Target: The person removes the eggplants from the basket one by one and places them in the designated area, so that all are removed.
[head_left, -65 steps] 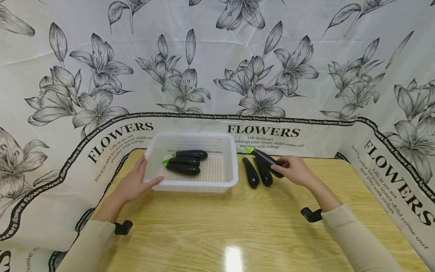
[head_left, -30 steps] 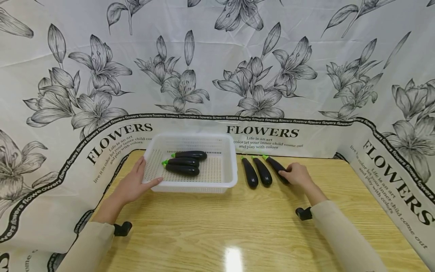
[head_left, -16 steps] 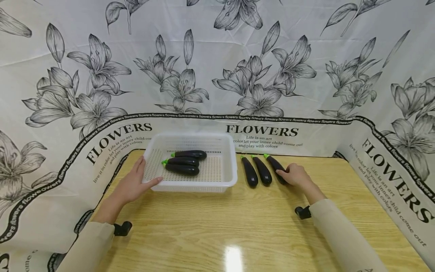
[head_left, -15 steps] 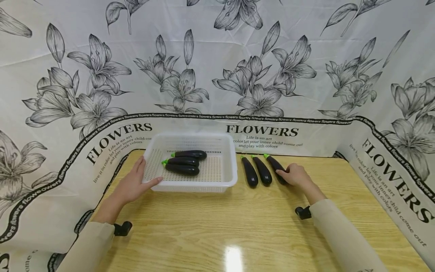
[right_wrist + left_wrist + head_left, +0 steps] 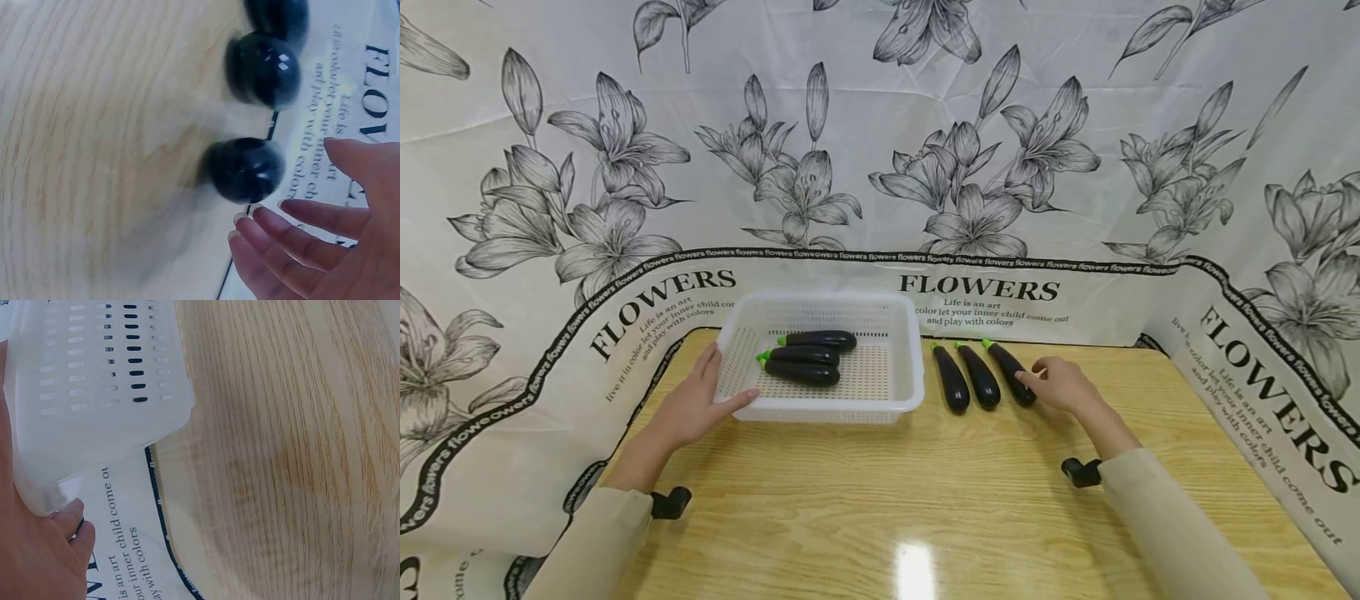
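Note:
My left hand grips the left end of a white perforated plastic basket, thumb over the front rim. In the left wrist view, its fingertips show by the corner of the basket wall. Three dark eggplants with green stems lie inside; the front one is an eggplant. To the basket's right, three more lie in a slanted row on the table, ending with the rightmost eggplant. Right beside that one is my right hand. In the right wrist view, thumb and fingers stand apart, holding nothing, near the eggplant's rounded end.
A light wood-grain table carries everything. Behind and at both sides hangs a white cloth printed with flowers and lettering. The basket and the eggplant row are near the table's back edge. Black wrist devices show below both hands.
My right hand has set the third eggplant down at the row's right end, straightened it slightly, then let go and drawn back a little rightward. The left hand and basket have stayed put.

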A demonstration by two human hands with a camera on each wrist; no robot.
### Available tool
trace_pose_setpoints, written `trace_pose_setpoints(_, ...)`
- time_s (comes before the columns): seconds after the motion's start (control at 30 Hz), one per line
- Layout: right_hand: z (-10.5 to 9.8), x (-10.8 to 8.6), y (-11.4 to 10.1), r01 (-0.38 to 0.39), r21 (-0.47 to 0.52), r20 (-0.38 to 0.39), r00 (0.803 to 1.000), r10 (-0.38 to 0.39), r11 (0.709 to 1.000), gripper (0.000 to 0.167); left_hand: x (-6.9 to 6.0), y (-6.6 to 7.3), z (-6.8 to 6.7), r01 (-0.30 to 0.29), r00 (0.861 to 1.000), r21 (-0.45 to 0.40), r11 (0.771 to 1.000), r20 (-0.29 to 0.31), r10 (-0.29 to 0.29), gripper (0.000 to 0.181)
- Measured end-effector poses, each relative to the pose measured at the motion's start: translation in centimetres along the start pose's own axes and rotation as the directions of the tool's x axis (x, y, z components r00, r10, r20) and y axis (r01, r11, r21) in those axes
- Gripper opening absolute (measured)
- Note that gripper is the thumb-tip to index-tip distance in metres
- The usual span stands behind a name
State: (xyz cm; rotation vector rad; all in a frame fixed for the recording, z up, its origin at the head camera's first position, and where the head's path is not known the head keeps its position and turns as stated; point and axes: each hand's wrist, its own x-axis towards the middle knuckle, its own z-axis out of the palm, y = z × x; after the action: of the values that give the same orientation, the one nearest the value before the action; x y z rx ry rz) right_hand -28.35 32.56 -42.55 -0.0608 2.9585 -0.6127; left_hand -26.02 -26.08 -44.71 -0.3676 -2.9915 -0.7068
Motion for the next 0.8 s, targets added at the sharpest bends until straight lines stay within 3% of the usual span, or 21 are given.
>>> trace_pose_setpoints(0.37, -0.4, -1.0, -2.9, 0.152, 0.043, -0.043, 0.988, -0.15, 0.987, 0.055, -0.1, 0.0, -0.1, -0.007, 1.0, 0.002, 1.0, -0.004, 0.007, 0.111)
trace_pose_setpoints(0.63, -0.7, -1.7, -7.0, 0.312, 0.109, -0.064, 0.95, -0.306, 0.944, 0.045, 0.0, -0.1, 0.0, -0.005, 1.0, -0.007, 1.0, -0.012, 0.005, 0.112)
trace_pose_setpoints(0.8, -0.3, -1.7, -9.0, 0.372, 0.176, -0.055, 0.928, -0.368, 0.911, 0.042, 0.0, -0.1, 0.0, -0.004, 1.0, -0.008, 1.0, -0.014, 0.004, 0.112)
